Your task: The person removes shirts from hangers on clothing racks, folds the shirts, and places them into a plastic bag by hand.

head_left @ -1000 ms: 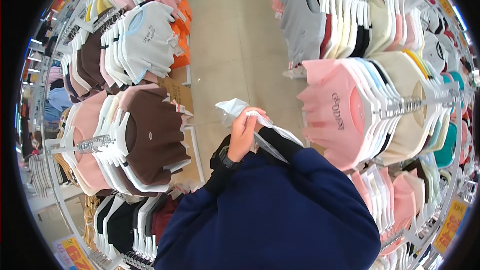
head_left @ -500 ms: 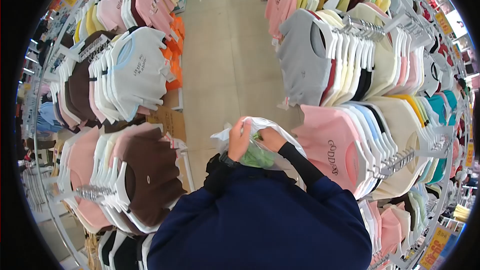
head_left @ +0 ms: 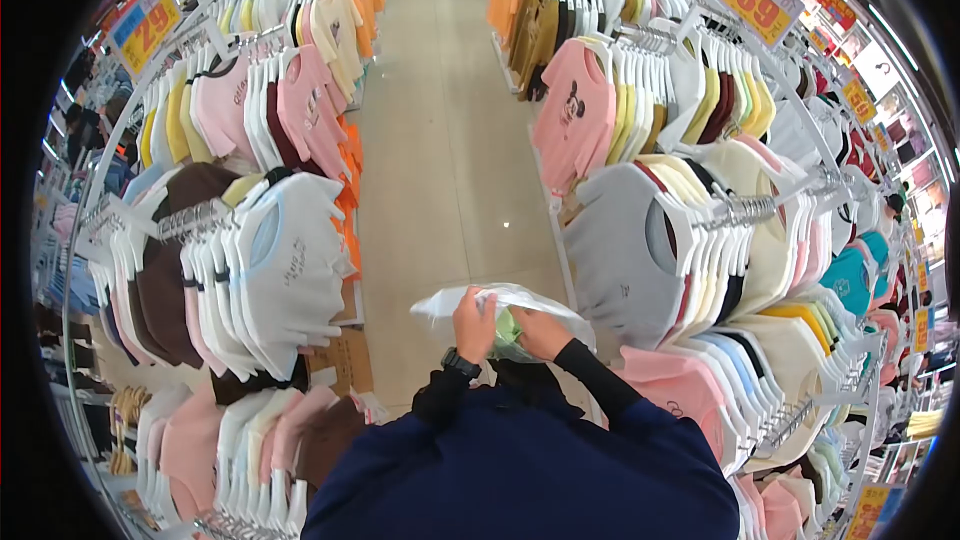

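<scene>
Since the last frame, the white plastic bag [head_left: 525,296] has dropped lower in view along with both hands, the clothes racks have slid down too, and less green shows. Going left to right: pale grey tee with blue neckline [head_left: 290,250] on its rack, then the aisle floor [head_left: 415,160] under the bag's loose left corner. Left hand [head_left: 474,326], dark watch [head_left: 461,363] on the wrist, has the near edge of the bag pinched between thumb and fingers. Just beside it, at the bag's middle, is the green bundle [head_left: 507,334], partly hidden by plastic. Right hand [head_left: 545,336] is bent against its right side, near but apart from the left; can't tell if it's really gripping or only touching. Past that, the big grey top [head_left: 620,255] hangs on the right rack.

Handling-wise, my guess is light and floppy, nothing fragile. Thin plastic probably slips and clings, so I'd pinch the bag right at its rim and take the green stuff by its thick middle, not a loose fold.
</scene>
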Action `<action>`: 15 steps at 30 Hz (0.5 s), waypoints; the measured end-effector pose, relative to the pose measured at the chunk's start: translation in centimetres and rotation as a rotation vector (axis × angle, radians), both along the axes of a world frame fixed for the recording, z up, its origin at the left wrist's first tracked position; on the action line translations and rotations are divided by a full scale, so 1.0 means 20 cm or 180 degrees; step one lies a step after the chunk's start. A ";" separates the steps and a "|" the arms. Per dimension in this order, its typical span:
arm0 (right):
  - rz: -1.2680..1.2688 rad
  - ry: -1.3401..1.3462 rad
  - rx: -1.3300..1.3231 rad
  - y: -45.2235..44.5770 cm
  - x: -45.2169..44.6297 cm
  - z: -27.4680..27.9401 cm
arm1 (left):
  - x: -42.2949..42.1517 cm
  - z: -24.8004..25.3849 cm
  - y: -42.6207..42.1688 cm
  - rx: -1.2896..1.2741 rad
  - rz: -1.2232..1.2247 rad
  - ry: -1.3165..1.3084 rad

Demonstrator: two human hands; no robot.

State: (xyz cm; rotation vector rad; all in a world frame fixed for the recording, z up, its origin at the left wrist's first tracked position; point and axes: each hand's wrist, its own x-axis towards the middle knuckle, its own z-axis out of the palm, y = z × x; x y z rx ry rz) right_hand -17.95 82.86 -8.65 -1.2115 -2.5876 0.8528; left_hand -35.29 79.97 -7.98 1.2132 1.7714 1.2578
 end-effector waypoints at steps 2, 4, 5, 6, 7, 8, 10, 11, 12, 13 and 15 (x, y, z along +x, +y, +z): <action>0.0023 0.0127 -0.0268 0.12 -0.03 0.03 | -0.10 0.01 0.10 0.0004 0.0144 -0.0079; 0.0091 0.0339 -0.0284 0.25 -0.05 0.10 | -0.17 -0.08 0.20 0.0141 0.0287 -0.0122; -0.0050 0.0497 -0.0346 0.31 -0.06 0.13 | -0.21 -0.11 0.25 0.0153 0.0256 -0.0084; -0.0216 0.0739 -0.0360 0.37 -0.07 0.15 | -0.24 -0.14 0.30 0.0155 0.0225 -0.0050; -0.0381 0.0979 -0.0379 0.44 -0.07 0.16 | -0.26 -0.17 0.35 0.0151 0.0195 -0.0019; -0.0540 0.1223 -0.0389 0.51 -0.07 0.17 | -0.28 -0.21 0.41 0.0059 0.0157 -0.0093; -0.0872 0.1777 -0.0494 0.65 -0.06 0.15 | -0.33 -0.29 0.53 -0.0142 0.0076 -0.0221; -0.1049 0.2060 -0.0567 0.71 -0.04 0.12 | -0.35 -0.34 0.61 -0.0080 0.0173 -0.0537; -0.1244 0.2606 -0.0610 0.77 -0.01 0.05 | -0.38 -0.39 0.68 -0.0019 0.0269 -0.0841; -0.1425 0.3158 -0.0637 0.87 0.03 -0.05 | -0.40 -0.41 0.76 0.0063 0.0366 -0.1142; -0.1534 0.4171 -0.1119 1.04 -0.07 0.22 | -0.50 -0.36 0.91 0.0015 0.0323 -0.1437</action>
